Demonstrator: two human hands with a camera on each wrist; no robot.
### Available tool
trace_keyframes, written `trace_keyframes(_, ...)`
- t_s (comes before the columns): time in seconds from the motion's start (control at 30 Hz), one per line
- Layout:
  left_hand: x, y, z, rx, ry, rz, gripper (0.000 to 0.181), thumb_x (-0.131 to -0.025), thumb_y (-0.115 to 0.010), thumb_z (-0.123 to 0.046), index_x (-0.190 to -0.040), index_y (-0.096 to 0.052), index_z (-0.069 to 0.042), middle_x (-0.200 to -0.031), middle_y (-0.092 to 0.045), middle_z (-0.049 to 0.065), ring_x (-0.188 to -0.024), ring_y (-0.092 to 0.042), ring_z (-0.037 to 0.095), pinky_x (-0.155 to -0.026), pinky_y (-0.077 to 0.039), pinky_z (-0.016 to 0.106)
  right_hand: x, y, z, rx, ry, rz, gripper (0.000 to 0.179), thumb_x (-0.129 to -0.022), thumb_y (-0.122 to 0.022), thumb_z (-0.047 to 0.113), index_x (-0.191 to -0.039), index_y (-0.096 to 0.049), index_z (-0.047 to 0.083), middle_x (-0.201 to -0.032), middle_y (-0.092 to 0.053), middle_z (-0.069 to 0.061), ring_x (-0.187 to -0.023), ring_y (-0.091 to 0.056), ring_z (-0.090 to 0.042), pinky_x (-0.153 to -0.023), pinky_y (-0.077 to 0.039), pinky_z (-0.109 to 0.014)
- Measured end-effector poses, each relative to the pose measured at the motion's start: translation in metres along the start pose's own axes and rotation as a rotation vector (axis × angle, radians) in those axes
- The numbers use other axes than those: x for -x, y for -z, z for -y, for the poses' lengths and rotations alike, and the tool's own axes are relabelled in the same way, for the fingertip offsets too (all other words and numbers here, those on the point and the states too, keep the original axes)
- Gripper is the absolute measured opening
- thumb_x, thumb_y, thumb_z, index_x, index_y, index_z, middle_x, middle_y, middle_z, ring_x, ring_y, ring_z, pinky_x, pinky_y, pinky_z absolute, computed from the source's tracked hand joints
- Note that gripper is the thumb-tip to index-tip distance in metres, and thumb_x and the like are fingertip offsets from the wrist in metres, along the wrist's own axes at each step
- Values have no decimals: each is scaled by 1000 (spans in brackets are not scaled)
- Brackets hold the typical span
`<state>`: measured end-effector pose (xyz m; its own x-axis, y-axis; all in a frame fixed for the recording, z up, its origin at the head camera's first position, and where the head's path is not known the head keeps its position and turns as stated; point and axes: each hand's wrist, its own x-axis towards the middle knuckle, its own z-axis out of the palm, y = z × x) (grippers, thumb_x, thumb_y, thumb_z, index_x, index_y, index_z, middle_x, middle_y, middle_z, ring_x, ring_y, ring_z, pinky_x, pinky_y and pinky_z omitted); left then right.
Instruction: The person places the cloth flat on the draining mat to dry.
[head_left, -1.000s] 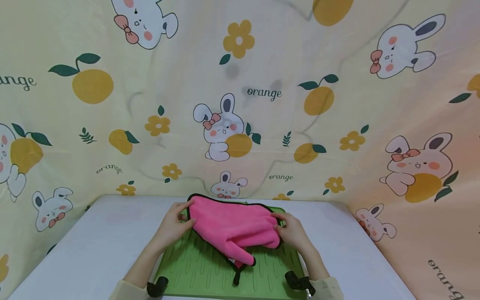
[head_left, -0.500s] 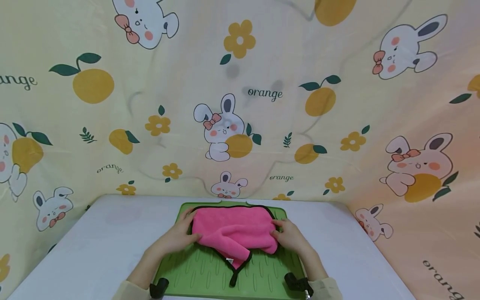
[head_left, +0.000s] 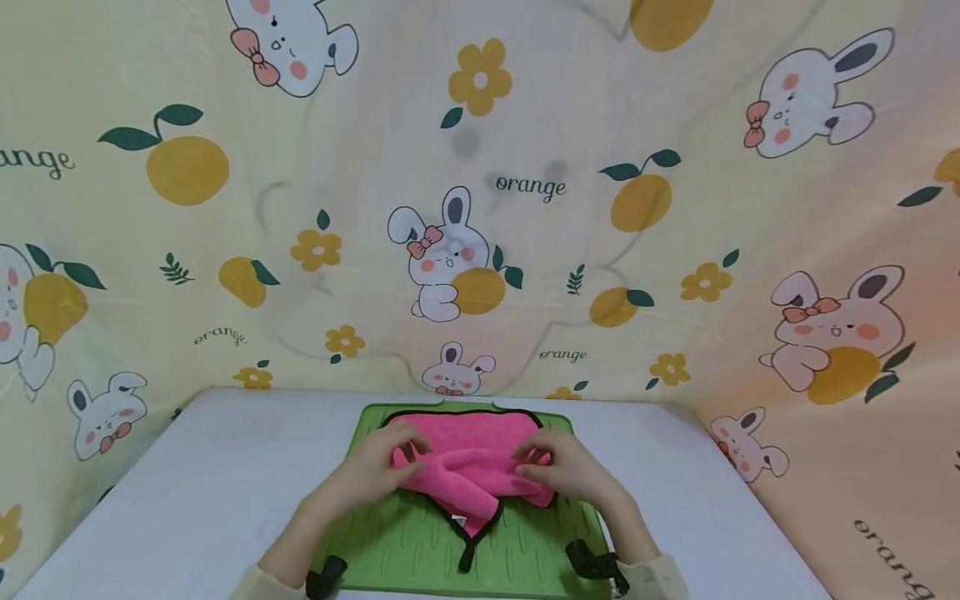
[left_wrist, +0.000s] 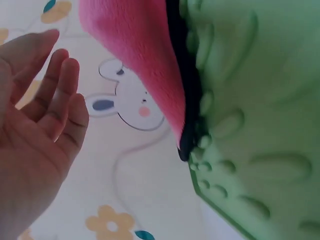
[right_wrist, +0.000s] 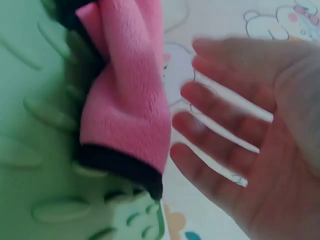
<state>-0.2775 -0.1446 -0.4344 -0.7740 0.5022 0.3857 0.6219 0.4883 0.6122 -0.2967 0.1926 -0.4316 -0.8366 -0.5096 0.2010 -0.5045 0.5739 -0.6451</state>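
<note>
A pink cloth (head_left: 468,433) with black edging lies rumpled on a green ridged mat (head_left: 405,550). One black-edged corner with a black loop (head_left: 467,557) points toward the person. In the head view my left hand (head_left: 378,467) hovers over the cloth's left part, fingers loosely bent. My right hand (head_left: 570,471) is over the right part in a like pose. Both wrist views show a gap between the fingers and the cloth: the left hand (left_wrist: 45,115) and the right hand (right_wrist: 240,130) hold nothing.
The mat rests on a white table (head_left: 217,500). Behind it hangs a cream curtain (head_left: 480,250) printed with rabbits and oranges. A black device is strapped at each wrist, the left one (head_left: 326,577) and the right one (head_left: 592,562).
Both hands gripped the cloth's side edges and lowered it onto the mat. They have let go, and now stand closer together above it.
</note>
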Motion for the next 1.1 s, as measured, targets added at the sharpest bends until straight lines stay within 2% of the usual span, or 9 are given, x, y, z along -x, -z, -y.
trace_keyframes(0.07,0,-3,-4,-27,-18,41,13,-95,-76,-7,-105,-72,-13,-101,-66,-3,-92,-63,12,-82,-57,35,-1,-3,3,-15,43,66,15,-94,-79,18,-107,-78,10,-98,-73,5,-90,-66,-13,-76,-55,-28)
trace_keyframes(0.17,0,-9,-10,-63,-4,114,14,-93,-78,-11,-105,-73,-17,-100,-63,-9,-95,-63,8,-86,-57,33,-2,-9,5,-19,53,139,16,-91,-81,19,-106,-79,13,-98,-72,7,-91,-66,-12,-78,-56,-28)
trace_keyframes(0.37,2,-21,-13,-135,59,205,19,-90,-82,-13,-106,-75,-21,-98,-58,-13,-91,-58,3,-85,-56,26,-4,-19,2,-7,45,203,21,-85,-85,8,-104,-80,16,-101,-70,4,-96,-65,-17,-85,-57,-32)
trace_keyframes(0.43,3,-24,-14,-166,68,212,18,-90,-82,-13,-104,-76,-21,-96,-57,-14,-89,-57,2,-83,-55,25,-4,-22,0,4,39,202,21,-85,-84,6,-103,-80,16,-100,-70,6,-95,-64,-14,-84,-56,-31)
trace_keyframes(0.57,3,-28,-14,-211,49,212,11,-91,-81,-13,-98,-77,-21,-93,-56,-13,-84,-55,3,-78,-54,26,-6,-25,-3,23,56,190,15,-89,-81,7,-100,-81,17,-98,-72,8,-93,-63,-9,-84,-54,-29)
trace_keyframes(0.77,3,-27,-15,-207,32,196,11,-93,-78,-10,-91,-74,-20,-90,-54,-12,-81,-54,5,-74,-52,25,-7,-25,-2,37,72,152,10,-93,-78,10,-98,-81,18,-97,-74,10,-94,-64,-6,-85,-54,-30)
trace_keyframes(0.87,4,-26,-17,-202,39,198,12,-91,-81,-10,-97,-77,-19,-90,-54,-11,-81,-54,5,-74,-52,24,-7,-24,-2,52,71,122,9,-93,-77,10,-98,-81,17,-97,-74,10,-92,-63,-6,-82,-54,-29)
trace_keyframes(1.0,5,-27,-19,-221,64,218,28,-84,-87,-11,-109,-79,-21,-90,-52,-11,-81,-52,4,-73,-50,22,-7,-24,1,51,58,93,9,-93,-76,9,-98,-79,16,-93,-72,10,-86,-62,-5,-76,-53,-27)
trace_keyframes(1.1,6,-29,-17,-280,46,204,23,-85,-86,-12,-105,-80,-21,-89,-51,-12,-80,-50,3,-72,-49,23,-6,-22,3,28,54,95,8,-94,-74,8,-99,-78,14,-91,-71,8,-84,-63,-5,-75,-54,-27)
